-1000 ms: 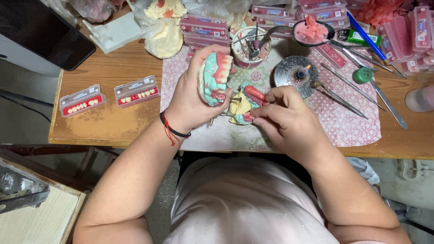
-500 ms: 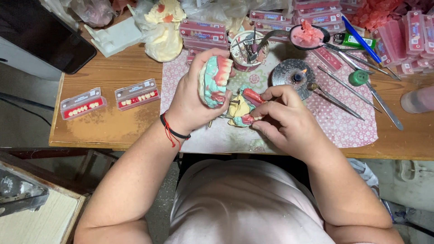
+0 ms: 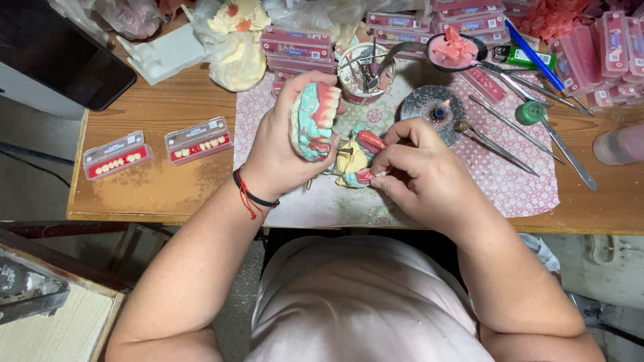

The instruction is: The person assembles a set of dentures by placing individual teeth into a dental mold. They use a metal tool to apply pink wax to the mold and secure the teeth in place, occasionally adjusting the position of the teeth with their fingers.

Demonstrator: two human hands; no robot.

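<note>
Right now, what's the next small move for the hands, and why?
Probably bring the right hand a touch toward the denture model. The left hand holds that model raised and tilted, teeth up, while the right hand pinches a small tooth-like piece at its fingertips just above the yellow cast, apart from the model. This is only a judgement.

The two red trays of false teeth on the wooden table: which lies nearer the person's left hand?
The right-hand red tooth tray, set slightly higher on the wooden table; the other red tray lies farther from the left hand, near the table's edge.

wooden table (image 3: 168, 194), patterned pink cloth (image 3: 516, 188), two tooth cards (image 3: 157, 149), black tablet (image 3: 60, 57)
</note>
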